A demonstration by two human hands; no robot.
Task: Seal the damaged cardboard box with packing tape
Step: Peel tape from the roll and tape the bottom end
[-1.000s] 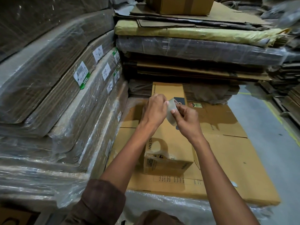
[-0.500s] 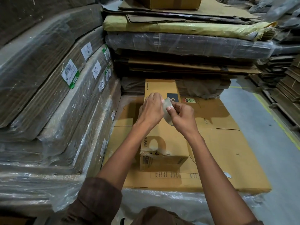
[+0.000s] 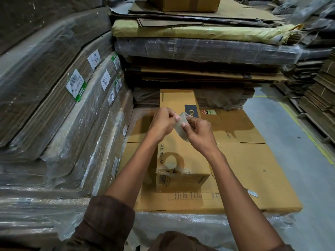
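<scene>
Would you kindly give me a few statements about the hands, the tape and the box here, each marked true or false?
1. Both hands hold the roll of packing tape above the ceiling fan box. True.
2. The box's near top edge is torn. True.
3. The left hand rests flat on the box. False: its fingers pinch the tape.
4. The right hand hangs idle. False: it grips the roll.

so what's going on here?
A person holds a roll of packing tape in both hands above a long ceiling fan box. The left hand pinches at the roll's edge; the right hand holds the roll. The box's near end is torn, no new tape on it yet.
</scene>
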